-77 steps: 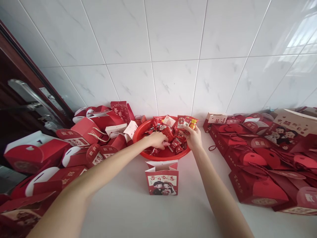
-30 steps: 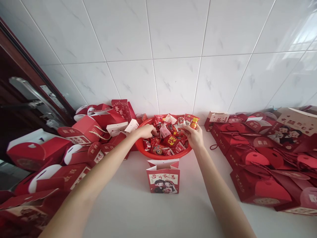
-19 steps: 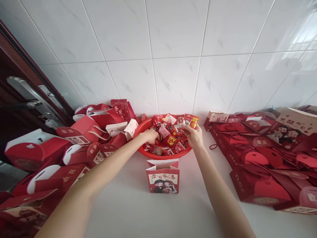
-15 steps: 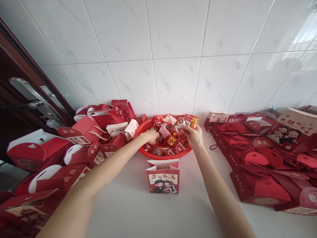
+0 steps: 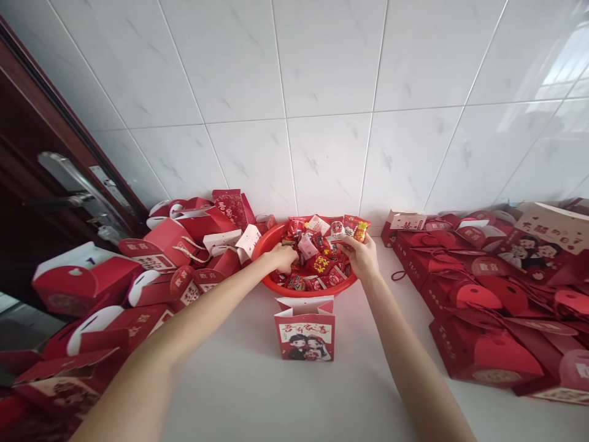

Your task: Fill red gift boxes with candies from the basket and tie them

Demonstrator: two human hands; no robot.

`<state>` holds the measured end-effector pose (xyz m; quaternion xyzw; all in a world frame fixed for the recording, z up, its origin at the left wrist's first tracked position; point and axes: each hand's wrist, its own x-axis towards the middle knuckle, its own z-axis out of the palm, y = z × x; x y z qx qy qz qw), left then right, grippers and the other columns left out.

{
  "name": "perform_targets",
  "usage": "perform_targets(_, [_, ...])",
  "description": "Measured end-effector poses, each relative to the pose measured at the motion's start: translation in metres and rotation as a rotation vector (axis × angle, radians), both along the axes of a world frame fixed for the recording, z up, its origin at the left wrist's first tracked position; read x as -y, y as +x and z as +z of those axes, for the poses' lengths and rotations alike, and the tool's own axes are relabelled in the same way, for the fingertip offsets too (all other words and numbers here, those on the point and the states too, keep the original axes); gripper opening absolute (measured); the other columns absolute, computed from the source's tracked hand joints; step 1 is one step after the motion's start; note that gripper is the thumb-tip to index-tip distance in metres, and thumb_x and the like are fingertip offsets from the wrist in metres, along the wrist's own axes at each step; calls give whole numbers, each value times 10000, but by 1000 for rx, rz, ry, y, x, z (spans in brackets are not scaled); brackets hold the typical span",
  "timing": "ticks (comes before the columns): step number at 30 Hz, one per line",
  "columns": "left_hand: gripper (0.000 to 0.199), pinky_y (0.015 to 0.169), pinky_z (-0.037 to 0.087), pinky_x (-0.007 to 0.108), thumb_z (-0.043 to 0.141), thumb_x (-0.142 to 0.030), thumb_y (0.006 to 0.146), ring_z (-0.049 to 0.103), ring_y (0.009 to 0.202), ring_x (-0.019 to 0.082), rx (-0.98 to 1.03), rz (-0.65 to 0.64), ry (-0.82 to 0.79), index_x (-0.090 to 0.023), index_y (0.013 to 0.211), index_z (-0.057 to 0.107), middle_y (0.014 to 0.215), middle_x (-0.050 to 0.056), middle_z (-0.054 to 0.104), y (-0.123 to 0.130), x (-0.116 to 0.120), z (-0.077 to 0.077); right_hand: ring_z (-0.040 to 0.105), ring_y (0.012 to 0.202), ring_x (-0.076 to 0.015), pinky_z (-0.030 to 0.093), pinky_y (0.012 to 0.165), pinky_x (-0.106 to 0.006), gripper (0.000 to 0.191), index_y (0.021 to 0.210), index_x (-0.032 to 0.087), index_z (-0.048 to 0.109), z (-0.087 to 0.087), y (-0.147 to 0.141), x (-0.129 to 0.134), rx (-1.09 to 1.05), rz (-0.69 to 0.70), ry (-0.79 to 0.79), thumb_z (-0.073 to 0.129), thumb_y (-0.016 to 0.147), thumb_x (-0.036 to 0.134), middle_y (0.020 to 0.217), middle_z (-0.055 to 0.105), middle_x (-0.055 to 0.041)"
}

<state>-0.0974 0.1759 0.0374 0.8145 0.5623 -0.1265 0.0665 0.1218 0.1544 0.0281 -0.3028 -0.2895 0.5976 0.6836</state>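
A red plastic basin point(image 5: 263, 244) full of wrapped candies point(image 5: 321, 264) stands against the wall. My left hand point(image 5: 285, 258) reaches into its left side, with curled fingers among the wrappers; whatever they pinch is hidden. At the basin's right rim, my right hand point(image 5: 363, 256) grips small snack packets point(image 5: 357, 227), one red and yellow, one showing white with red print. In front of the basin a red paper gift box point(image 5: 306, 337) stands upright with its top open, printed with a cartoon couple. Neither hand touches it.
Open red gift boxes point(image 5: 87, 276) crowd the left side, near a dark door with a metal handle point(image 5: 69, 178). Several closed red boxes point(image 5: 483, 344) are packed together on the right. White tiles point(image 5: 326, 159) rise behind the white tabletop point(image 5: 285, 399).
My left hand has shifted slightly within the candies, its fingers a little more extended. My right hand keeps its packets at the rim. The view has turned slightly.
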Motion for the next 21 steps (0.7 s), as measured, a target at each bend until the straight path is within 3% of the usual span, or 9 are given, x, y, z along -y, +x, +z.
perform_targets(2, [187, 875, 513, 328, 700, -153, 624, 700, 854, 238, 97, 26, -22, -211, 796, 747, 819, 49, 767, -4, 0, 3, 710, 689, -161, 594, 567, -231, 386, 787, 185, 654, 1, 0, 1, -1, 1, -2, 875, 471, 166, 766, 743, 8])
perform_targets(5, [287, 811, 527, 268, 573, -245, 816, 710, 905, 203, 310, 67, -41, -191, 1036, 750, 1033, 70, 778, -9, 4, 11, 708, 677, -157, 592, 561, -227, 391, 790, 183, 663, 1, 0, 1, -7, 8, -2, 878, 463, 168, 755, 744, 9])
perform_targets(8, [427, 853, 534, 260, 413, -260, 937, 700, 1020, 177, 503, 102, -34, -162, 1276, 653, 1244, 97, 723, -13, 11, 21, 703, 661, -146, 593, 556, -216, 397, 776, 179, 664, 0, 0, 1, -18, 14, 0, 884, 445, 161, 750, 746, 12])
perform_targets(10, [453, 921, 531, 278, 440, -277, 946, 685, 1095, 180, 674, 136, -65, -154, 1351, 602, 1306, 101, 695, -15, 18, 26, 703, 664, -143, 593, 551, -207, 403, 782, 177, 672, 0, 1, 1, -12, 40, 5, 890, 443, 163, 758, 750, 7])
perform_targets(14, [491, 1026, 502, 357, 647, -340, 875, 657, 1178, 238, 1056, 184, -140, -139, 1323, 624, 1304, 117, 698, -16, 34, 34, 692, 633, -135, 587, 533, -187, 376, 751, 163, 684, 8, 4, 7, 33, 199, 20, 906, 448, 176, 726, 737, -5])
perform_targets(18, [587, 991, 523, 397, 662, -402, 885, 696, 1104, 263, 1178, 67, -105, -132, 1393, 547, 1150, 124, 759, -11, 60, 45, 681, 625, -120, 595, 543, -173, 322, 764, 158, 707, 27, 7, 22, 120, 412, 85, 910, 517, 198, 757, 737, -14])
perform_targets(21, [622, 934, 553, 383, 637, -454, 908, 714, 1058, 270, 1194, 16, 20, -156, 1434, 491, 1075, 107, 774, -5, 82, 51, 696, 677, -130, 611, 562, -183, 312, 837, 168, 727, 42, 7, 37, 202, 525, 132, 895, 577, 208, 836, 752, -21])
